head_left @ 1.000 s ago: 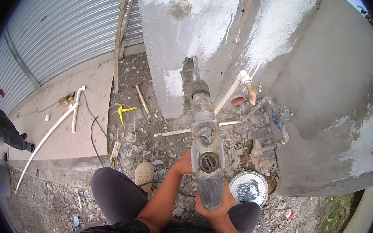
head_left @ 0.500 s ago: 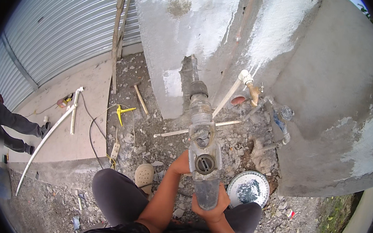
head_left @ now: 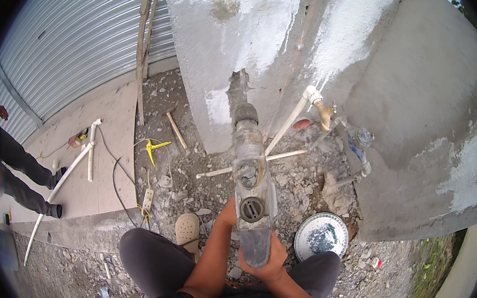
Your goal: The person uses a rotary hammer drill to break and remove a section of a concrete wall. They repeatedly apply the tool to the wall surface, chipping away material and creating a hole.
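Observation:
A worn grey demolition hammer (head_left: 249, 136) stretches away from me, its chisel bit (head_left: 243, 81) against a rough, broken groove (head_left: 236, 89) in the cement wall. My right hand (head_left: 272, 260) is closed round the rear handle, fingers partly behind it. From the left, my left hand (head_left: 229, 212) reaches under the body and supports it; the tool hides most of its fingers. Beyond the hammer's right side rises a white pipe (head_left: 286, 126) with a brass tap (head_left: 325, 116) on top.
Rubble covers the ground. A wooden-handled hammer (head_left: 177, 130), a yellow clamp-like tool (head_left: 154, 150) and a power strip (head_left: 148, 199) with cords lie left. A paint-stained round lid (head_left: 321, 237) is near my right knee. Another person (head_left: 25, 153) stands far left beside white pipes (head_left: 92, 150).
The hammer and my hands appear slightly further left, as the whole view shifts a little. The other person's legs have moved, and one of their hands shows more clearly. My grip looks the same.

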{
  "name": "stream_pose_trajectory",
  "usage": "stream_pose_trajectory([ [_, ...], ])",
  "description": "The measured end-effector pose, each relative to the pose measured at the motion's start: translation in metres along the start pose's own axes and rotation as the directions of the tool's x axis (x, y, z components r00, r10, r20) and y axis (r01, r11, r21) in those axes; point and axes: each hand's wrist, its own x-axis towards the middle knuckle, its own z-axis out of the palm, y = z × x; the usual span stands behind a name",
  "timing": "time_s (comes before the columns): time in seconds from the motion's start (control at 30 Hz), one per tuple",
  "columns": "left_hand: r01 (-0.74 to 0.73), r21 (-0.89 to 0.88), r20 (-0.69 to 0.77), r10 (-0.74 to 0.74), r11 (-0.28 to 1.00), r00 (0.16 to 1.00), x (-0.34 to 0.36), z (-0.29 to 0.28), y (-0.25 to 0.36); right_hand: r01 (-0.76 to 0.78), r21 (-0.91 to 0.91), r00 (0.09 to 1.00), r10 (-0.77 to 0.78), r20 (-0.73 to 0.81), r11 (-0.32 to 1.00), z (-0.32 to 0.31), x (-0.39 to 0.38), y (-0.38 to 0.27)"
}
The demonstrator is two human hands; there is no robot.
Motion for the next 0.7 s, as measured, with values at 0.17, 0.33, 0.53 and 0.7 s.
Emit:
stream_pose_trajectory([
  [0.17, 0.022, -0.039, 0.016, -0.021, 0.999, 1.0, -0.003, 0.0, 0.008, 0.015, -0.05, 1.0, -0.014, 0.011, 0.999, 0.0, -0.001, -0.003],
  [0.33, 0.04, -0.08, 0.016, -0.039, 0.996, 0.999, -0.007, -0.003, 0.014, -0.03, -0.01, 0.997, 0.031, 0.073, 0.999, 0.004, 0.003, -0.01],
  [0.53, 0.054, -0.124, 0.011, -0.053, 0.991, 0.999, -0.01, -0.004, 0.022, -0.011, 0.025, 0.998, 0.009, 0.069, 1.0, 0.009, 0.008, -0.019],
  [0.7, 0.087, -0.214, -0.01, -0.091, 0.973, 0.996, -0.017, 0.001, 0.035, -0.002, -0.015, 0.997, 0.003, 0.072, 1.0, 0.006, 0.013, -0.026],
])
